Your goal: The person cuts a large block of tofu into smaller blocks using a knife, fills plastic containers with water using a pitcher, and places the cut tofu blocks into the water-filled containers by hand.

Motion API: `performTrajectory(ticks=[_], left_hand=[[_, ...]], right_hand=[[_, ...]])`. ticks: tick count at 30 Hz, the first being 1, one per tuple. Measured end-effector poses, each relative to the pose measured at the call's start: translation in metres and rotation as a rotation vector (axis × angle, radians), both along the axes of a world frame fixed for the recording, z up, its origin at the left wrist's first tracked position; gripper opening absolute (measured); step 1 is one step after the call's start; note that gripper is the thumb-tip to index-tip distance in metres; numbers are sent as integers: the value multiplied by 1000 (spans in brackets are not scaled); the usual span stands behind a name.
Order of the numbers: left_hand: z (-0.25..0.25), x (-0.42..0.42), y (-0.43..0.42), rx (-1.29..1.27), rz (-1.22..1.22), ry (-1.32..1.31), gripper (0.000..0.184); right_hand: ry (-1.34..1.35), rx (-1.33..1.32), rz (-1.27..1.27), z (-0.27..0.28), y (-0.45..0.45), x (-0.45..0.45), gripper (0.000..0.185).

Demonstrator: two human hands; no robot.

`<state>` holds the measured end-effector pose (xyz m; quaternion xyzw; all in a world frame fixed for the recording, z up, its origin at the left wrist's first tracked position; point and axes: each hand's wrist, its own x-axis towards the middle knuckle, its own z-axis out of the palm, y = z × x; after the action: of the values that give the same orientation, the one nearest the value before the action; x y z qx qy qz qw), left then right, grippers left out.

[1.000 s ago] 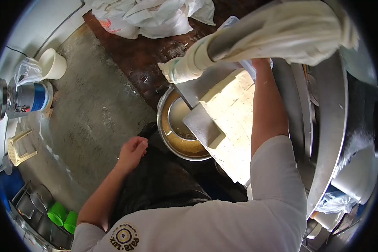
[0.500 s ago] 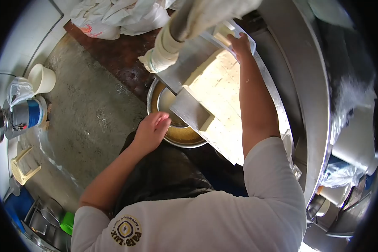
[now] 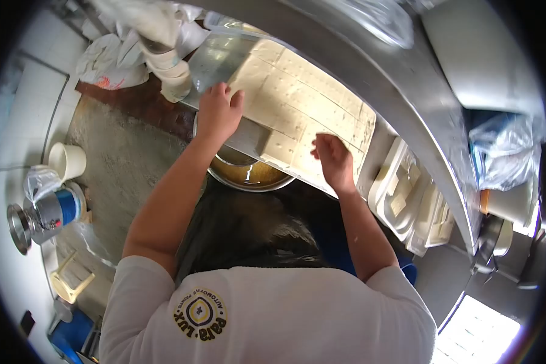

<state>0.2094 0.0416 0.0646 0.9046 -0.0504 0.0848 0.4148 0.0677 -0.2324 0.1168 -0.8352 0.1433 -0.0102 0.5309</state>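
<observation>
A pale slab (image 3: 297, 91), looking like tofu cut into blocks, lies on a metal tray (image 3: 215, 57). Its near left corner has a gap where bare metal shows. My left hand (image 3: 220, 115) is over the tray's left side, thumb apart from the bent fingers, with nothing seen in it. Over the slab's near right part is my right hand (image 3: 333, 161), fingers loosely bent and nothing visible between them; whether it touches the slab I cannot tell. Below the tray's near edge, a round metal basin (image 3: 255, 185) holds yellowish liquid and is partly hidden.
White plastic tubs (image 3: 389, 188) with pale pieces inside stand to the right. A curved metal edge (image 3: 400, 103) runs along the far side. A cloth-wrapped pipe (image 3: 167, 70) hangs at upper left, near white sacks (image 3: 112, 60). A white bucket (image 3: 67, 161) stands on the floor.
My right hand has let go of the clear plastic container at the far side and come back over the slab. My left hand has moved from the basin up over the tray. The view has turned.
</observation>
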Motion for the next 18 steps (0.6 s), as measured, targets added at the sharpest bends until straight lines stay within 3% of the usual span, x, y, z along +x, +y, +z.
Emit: performTrajectory(ticks=[1,3,5,6,7,10,12,15,16,18], left_hand=[[5,-12,-9,11,-29,-6,41],[15,-44,-26,19,-171,416,48],[-33,-76,-50,237,-218,183,58],[-35,-92,-63,387,-244,236,70],[-30,-105,-78,431,-278,347,79],[-14,-127,-104,348,-334,351,82],[3,-124,-112,-229,-284,673,81],[-1,-96,-113,-439,58,1028,71],[20,-92,-108,-666,54,1168,66],[4,-84,-108,-613,85,1210,63]], right_hand=[[24,25,-36,-4,-4,-26,24],[96,42,-45,-2,-7,-69,25],[164,113,-63,-11,-13,-101,24],[185,114,-65,-13,-13,-113,24],[181,127,-86,-15,-14,-121,24],[144,147,-130,-18,-18,-136,23],[132,148,-157,-14,-23,-140,22],[97,147,-187,-17,-31,-144,23],[77,144,-189,-19,-34,-145,23],[84,143,-177,-16,-38,-146,25]])
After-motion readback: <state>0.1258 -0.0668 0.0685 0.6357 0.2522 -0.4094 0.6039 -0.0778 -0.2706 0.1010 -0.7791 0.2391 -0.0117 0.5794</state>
